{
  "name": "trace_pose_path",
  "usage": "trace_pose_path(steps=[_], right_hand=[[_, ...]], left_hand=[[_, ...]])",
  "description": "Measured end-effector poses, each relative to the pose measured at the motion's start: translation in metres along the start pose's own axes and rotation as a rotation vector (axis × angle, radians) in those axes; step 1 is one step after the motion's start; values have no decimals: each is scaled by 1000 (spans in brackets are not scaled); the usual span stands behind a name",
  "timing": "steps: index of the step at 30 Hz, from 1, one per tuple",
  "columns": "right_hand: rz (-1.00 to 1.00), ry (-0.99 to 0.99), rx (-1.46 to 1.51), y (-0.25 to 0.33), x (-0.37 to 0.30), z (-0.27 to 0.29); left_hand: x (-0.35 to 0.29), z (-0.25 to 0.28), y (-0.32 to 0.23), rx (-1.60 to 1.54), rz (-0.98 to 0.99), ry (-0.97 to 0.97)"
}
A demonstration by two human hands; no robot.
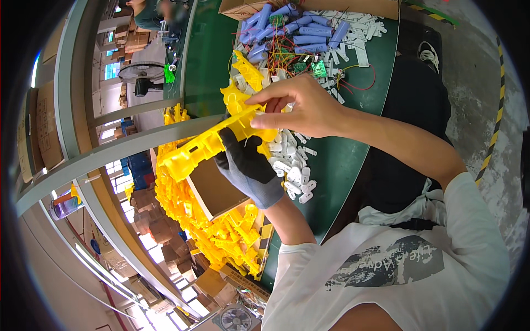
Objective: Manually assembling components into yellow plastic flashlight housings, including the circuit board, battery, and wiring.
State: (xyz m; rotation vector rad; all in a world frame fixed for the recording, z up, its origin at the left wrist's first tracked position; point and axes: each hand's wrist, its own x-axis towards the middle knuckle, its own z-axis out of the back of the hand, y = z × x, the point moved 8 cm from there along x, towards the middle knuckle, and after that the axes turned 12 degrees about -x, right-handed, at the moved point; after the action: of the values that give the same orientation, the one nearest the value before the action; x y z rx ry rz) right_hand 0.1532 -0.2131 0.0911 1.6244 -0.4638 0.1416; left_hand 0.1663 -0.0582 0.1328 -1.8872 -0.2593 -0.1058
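My left hand (245, 168), in a grey and black glove, grips a long yellow moulded plastic shell (201, 150) from below, thumb along its side. The shell is tilted above the bench, its hollow side partly in sight. My bare right hand (301, 105) has its index finger and thumb closed at the shell's upper edge. Whether a small part is between those fingertips, I cannot tell. Just beyond them lies another yellow piece (248, 71), and white plastic parts (295, 160) lie beside the gloved hand.
Blue cylindrical battery cells (312, 39) with wires and a green circuit board (319, 68) lie on the green bench (353, 138). Yellow shells (221, 234) are heaped around a cardboard divider (218, 190). A metal frame rail (132, 140) crosses at left. Another person (148, 16) sits far left.
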Motion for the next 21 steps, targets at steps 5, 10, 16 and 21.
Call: trace_pose_path(steps=[5,10,16,21], right_hand=[[288,-276,-281,19,-7,21],[117,-186,-227,6,-6,19],[-39,20,-160,-2,1,-1],[177,210,-422,4,-4,0]], left_hand=[[-13,-6,24,-101,210,131],[-13,-13,35,-120,278,138],[7,0,13,9,8,119],[16,20,-44,124,-338,-11]])
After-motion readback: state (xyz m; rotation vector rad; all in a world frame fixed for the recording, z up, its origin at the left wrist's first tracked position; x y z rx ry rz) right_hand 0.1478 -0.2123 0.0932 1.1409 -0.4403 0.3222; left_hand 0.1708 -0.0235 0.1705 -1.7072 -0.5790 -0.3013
